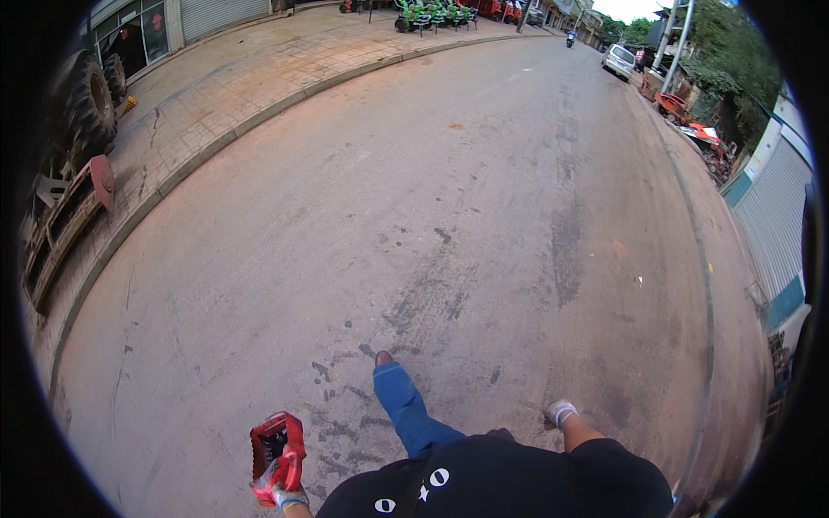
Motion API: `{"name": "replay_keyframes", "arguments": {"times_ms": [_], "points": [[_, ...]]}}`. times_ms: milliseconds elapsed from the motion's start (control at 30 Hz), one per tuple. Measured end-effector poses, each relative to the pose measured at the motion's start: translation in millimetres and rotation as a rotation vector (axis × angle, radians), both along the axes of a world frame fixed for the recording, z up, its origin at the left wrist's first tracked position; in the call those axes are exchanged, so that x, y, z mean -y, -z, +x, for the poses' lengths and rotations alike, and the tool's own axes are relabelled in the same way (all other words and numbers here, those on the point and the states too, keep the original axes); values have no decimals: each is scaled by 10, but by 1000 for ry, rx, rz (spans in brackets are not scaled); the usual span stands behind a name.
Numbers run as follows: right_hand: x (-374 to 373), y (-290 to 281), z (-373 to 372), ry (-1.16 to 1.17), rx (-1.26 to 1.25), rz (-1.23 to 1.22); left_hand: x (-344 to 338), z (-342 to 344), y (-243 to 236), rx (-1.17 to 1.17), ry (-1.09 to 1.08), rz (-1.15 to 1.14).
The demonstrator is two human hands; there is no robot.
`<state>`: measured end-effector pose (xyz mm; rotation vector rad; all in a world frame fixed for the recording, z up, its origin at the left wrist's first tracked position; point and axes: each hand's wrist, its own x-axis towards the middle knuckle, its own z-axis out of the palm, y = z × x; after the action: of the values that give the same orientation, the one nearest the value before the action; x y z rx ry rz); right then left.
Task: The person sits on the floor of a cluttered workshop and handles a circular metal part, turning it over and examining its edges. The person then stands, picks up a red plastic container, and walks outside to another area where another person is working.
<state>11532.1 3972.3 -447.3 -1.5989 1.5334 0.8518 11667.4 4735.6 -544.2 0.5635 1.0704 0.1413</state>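
My left hand (289,497), in a pale work glove with a blue band at the wrist, is closed on a red plastic case (299,442) at the lower left. The case has a toothed edge on one side and a hollow with small dark things in it that I cannot make out. My right hand (561,412), in a whitish glove, hangs out to the right, away from any object. Its fingers point away and are too small and shaded to read. Below me show my black shirt (518,470), one blue trouser leg (406,406) and a brown shoe (383,357).
I am on a dusty paved road (484,216). Along the left run a kerb (233,135) and a tiled pavement, with a large tractor tyre (89,104) and rusty machine parts. Green machines (436,15) stand farther off. At the far right is a parked silver car (619,60).
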Motion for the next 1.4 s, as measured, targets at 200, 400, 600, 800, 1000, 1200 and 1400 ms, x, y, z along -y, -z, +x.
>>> {"name": "replay_keyframes", "arguments": {"times_ms": [200,400,600,800,1000,1200,1400], "points": [[-185,94,2912,-994,124,-75,119,1975,-296,-10,-185,0],[-1086,-150,6700,-116,578,179,80,3496,-578,-44,-369,0],[-1583,-388,9502,-294,844,18,-139,5295,-282,-155,-514,-53],[-1146,-699,10723,47,291,-22,-294,7990,-432,-258,-554,-209],[-550,-376,12051,-884,82,-54,-498,11263,-416,85,-278,-108],[-785,-160,14522,28,52,-125,-694,13985,-650,138,-223,-73],[-1676,-518,17831,124,462,15,-903,15739,-1104,65,-295,-13]]}}
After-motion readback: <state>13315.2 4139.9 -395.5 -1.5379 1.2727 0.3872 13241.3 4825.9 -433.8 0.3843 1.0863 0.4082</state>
